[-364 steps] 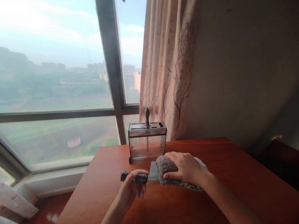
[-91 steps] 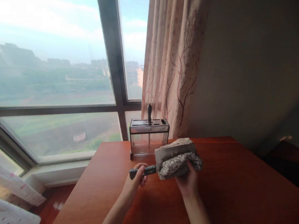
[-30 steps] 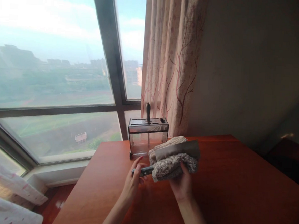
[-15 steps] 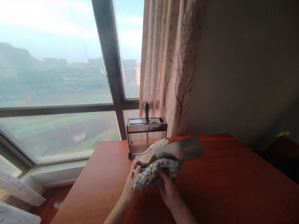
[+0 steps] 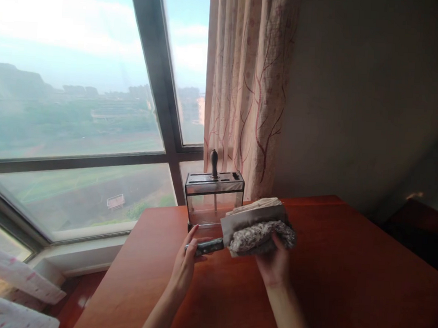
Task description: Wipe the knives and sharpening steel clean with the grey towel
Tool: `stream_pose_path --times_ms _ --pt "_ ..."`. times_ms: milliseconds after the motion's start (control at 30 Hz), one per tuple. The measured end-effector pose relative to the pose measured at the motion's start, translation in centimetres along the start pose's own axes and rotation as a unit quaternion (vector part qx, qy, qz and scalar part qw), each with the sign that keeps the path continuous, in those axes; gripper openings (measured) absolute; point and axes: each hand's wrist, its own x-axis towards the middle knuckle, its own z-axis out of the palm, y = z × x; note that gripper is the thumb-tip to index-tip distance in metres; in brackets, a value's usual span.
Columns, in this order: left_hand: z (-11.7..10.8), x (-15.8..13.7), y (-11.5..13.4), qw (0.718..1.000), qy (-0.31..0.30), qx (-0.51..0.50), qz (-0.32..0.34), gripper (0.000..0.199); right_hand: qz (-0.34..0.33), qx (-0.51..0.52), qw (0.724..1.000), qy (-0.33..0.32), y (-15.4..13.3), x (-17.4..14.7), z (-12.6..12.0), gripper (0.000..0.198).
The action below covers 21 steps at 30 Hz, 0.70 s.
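My left hand is closed round the dark handle of a cleaver, held above the table with its broad grey blade pointing right. A fluffy grey-and-white cloth is folded round the blade, and a paler side of it shows behind the upper edge. My right hand grips the cloth from below, thumb on its front. The cloth hides the blade's far end. Just behind stands a knife holder with clear sides and a slotted top.
A dark-handled tool stands upright in the holder. The reddish-brown wooden table spreads beneath my hands. Beyond its far edge hang a patterned curtain and a large window. A grey wall rises at the right.
My right hand has slid the cloth rightward along the blade, away from the handle. The handle and the blade's near part are now uncovered, while the far end is covered.
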Motion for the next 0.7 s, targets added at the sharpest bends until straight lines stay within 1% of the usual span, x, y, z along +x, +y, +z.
stream_pose_path --times_ms 100,200,333,433,567,700 --pt "-0.4 0.2 0.3 1.0 0.011 0.004 0.003 0.079 -0.048 0.007 0.999 0.002 -1.8 0.6 -0.4 0.039" --pt "-0.6 0.2 0.4 1.0 0.014 0.005 0.011 0.076 -0.077 0.018 0.997 0.006 -2.7 0.8 -0.6 0.039" --pt "-0.5 0.1 0.5 1.0 0.002 -0.004 0.012 0.076 -0.069 0.039 0.997 0.023 -2.5 0.5 -0.3 0.037" --pt "-0.3 0.0 0.4 1.0 -0.005 -0.004 0.016 0.075 -0.063 0.04 0.997 0.02 -2.1 0.2 0.0 0.037" --pt "0.0 -0.1 -0.1 1.0 -0.015 -0.002 0.017 0.073 -0.034 0.017 0.999 0.009 -1.2 -0.1 0.3 0.034" --pt "0.7 -0.3 -0.8 1.0 -0.027 0.0 0.004 0.074 -0.007 -0.018 1.0 -0.012 0.4 -0.5 0.4 0.031"
